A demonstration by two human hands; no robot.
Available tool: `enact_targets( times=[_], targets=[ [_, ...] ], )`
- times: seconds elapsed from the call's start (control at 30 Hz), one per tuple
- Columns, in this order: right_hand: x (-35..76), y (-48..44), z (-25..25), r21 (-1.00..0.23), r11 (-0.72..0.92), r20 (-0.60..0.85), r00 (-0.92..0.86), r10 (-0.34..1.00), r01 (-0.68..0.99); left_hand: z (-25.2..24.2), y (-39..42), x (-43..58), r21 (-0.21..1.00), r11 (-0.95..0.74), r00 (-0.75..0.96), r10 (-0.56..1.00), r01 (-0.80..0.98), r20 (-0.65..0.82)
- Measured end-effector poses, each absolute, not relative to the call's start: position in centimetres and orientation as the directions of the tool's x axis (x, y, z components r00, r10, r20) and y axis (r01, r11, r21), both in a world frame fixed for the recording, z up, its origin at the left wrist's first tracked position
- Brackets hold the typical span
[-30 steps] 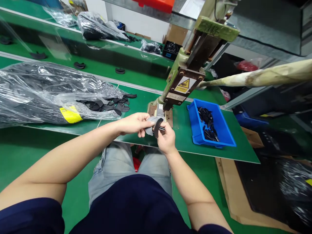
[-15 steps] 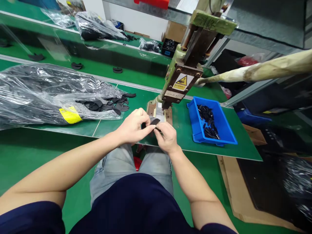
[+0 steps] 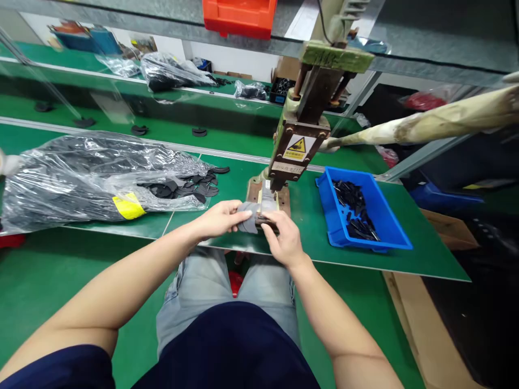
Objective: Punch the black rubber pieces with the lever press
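My left hand (image 3: 221, 219) and my right hand (image 3: 284, 235) meet just in front of the base of a hand press (image 3: 298, 146). Both pinch a small grey fabric piece (image 3: 248, 219) with a dark part at its right end, held near the press base plate (image 3: 265, 197). The fingers of both hands are closed on it. The press head with a yellow warning label stands right above. A long wrapped lever (image 3: 438, 119) juts out to the right.
A blue bin (image 3: 389, 221) of small black parts sits right of the press. A clear plastic bag (image 3: 81, 173) of black pieces, spilling several out, lies at the left. More bags and an orange bin (image 3: 239, 16) are at the back. Cardboard lies low right.
The hands have shifted the piece slightly forward toward the press base, and it now lies flatter between the fingers. The camera tilted up a little.
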State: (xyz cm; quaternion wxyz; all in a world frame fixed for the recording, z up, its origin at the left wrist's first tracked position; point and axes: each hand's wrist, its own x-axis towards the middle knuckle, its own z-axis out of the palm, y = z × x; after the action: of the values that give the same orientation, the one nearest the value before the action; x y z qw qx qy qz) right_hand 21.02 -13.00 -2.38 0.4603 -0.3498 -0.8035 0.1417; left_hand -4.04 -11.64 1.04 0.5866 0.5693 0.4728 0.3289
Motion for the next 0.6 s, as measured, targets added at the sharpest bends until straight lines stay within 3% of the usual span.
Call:
enact_targets(
  times=[0.13, 0.27, 0.47, 0.6],
  targets=[
    [24.8, -13.0, -3.3, -0.616, 0.614, 0.629, -0.162, 0.761, 0.493, -1.3, -6.5, -5.5, 0.945, 0.325, 0.017, 0.945, 0.030, -0.326],
    [28.8, -14.4, -3.7, -0.647, 0.549, 0.611, -0.070, 0.788, 0.530, -2.5, 0.9, -5.4, 0.875, 0.480, -0.108, 0.869, -0.057, -0.483],
    [32.3, -17.1, -2.7, -0.618, 0.514, 0.579, -0.098, 0.809, 0.594, -1.3, 11.9, -3.3, 0.925, 0.379, -0.177, 0.909, -0.024, -0.377],
    [35.6, -17.5, -1.5, -0.577, 0.505, 0.596, -0.092, 0.798, 0.641, -2.7, 13.1, -2.6, 0.942, 0.328, -0.199, 0.930, 0.071, -0.309]
  ],
)
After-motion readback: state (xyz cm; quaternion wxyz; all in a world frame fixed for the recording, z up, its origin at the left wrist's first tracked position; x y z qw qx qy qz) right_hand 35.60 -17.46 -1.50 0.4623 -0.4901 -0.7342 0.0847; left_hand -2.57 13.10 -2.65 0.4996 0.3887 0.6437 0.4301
